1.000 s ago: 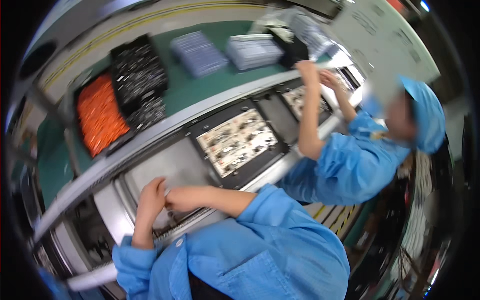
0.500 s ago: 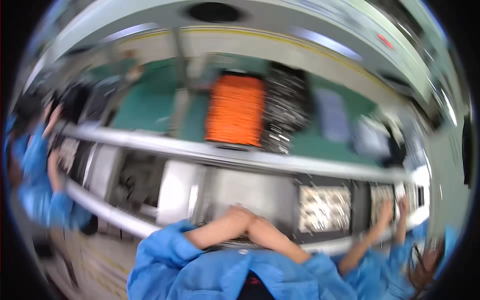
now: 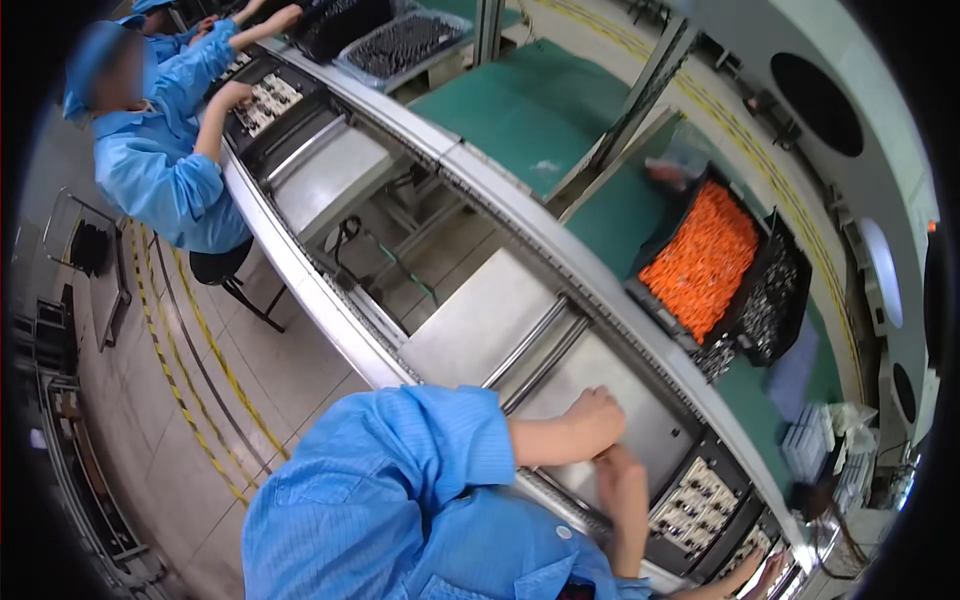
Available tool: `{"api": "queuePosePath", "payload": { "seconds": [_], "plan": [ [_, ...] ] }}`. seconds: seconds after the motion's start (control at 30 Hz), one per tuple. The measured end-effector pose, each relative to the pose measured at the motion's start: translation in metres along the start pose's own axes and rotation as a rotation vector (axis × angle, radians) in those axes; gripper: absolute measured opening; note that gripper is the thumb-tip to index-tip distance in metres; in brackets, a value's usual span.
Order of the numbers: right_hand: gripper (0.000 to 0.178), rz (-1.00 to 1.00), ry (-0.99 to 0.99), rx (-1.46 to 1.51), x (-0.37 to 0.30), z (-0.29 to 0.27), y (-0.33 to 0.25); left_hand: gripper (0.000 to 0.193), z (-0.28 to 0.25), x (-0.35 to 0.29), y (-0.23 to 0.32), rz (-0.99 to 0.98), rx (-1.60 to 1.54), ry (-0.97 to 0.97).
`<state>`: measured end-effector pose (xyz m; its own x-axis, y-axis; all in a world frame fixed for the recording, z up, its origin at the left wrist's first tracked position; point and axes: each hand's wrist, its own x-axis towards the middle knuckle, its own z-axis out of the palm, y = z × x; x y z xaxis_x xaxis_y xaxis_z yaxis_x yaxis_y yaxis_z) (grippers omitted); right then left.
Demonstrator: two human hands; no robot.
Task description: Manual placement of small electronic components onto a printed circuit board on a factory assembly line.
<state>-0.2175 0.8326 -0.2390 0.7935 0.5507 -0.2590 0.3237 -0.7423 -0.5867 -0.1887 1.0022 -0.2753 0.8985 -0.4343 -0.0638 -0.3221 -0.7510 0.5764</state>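
My left hand (image 3: 597,416) is curled closed above a bare grey metal plate (image 3: 610,365) in the conveyor line. Just below it, my right hand (image 3: 621,466) is bent in toward it, also closed, and the two hands meet or nearly touch. Whatever the fingers may hold is hidden from view. Right of my hands, on a black carrier, lies a fixture of pale parts in rows (image 3: 695,505). Both forearms come out of blue sleeves.
Beyond the rail, a black bin of orange parts (image 3: 700,255) and a bin of dark and silvery parts (image 3: 778,290) stand on a green bench. A co-worker (image 3: 165,150) sits at the far left; another person's hands (image 3: 755,572) work at lower right. The line's frame has an open gap (image 3: 400,255).
The view has swung to the left and tilted, bringing the co-worker and floor at left into sight. My hands stay close together over the metal plate.
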Motion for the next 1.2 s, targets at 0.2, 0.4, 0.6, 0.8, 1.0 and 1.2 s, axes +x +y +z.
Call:
{"api": "queuePosePath", "payload": {
  "seconds": [0.2, 0.4, 0.6, 0.8, 1.0, 1.2],
  "plan": [
    [0.043, -0.185, 0.347, -0.452, 0.039, -0.084, -0.057, 0.025, 0.015, 0.006, 0.007, -0.081, -0.038, 0.123],
    [0.044, -0.255, 0.521, -0.578, 0.221, -0.148, -0.023, 0.02, 0.011, 0.003, 0.004, 0.031, -0.071, 0.034],
    [0.045, -0.188, 0.597, -0.626, 0.264, -0.146, -0.005, 0.019, -0.004, 0.0, 0.004, 0.052, -0.077, -0.026],
    [0.031, -0.379, 0.646, -0.687, 0.248, -0.144, -0.01, 0.019, -0.006, -0.001, 0.001, 0.074, -0.047, -0.004],
    [0.029, -0.117, 0.95, -0.738, 0.206, -0.21, 0.034, 0.023, -0.012, -0.001, 0.012, 0.062, -0.115, 0.06],
    [0.034, 0.037, 0.666, -0.584, 0.195, -0.195, 0.099, 0.03, -0.06, 0.039, -0.003, 0.221, -0.183, 0.742]
  ]
}}
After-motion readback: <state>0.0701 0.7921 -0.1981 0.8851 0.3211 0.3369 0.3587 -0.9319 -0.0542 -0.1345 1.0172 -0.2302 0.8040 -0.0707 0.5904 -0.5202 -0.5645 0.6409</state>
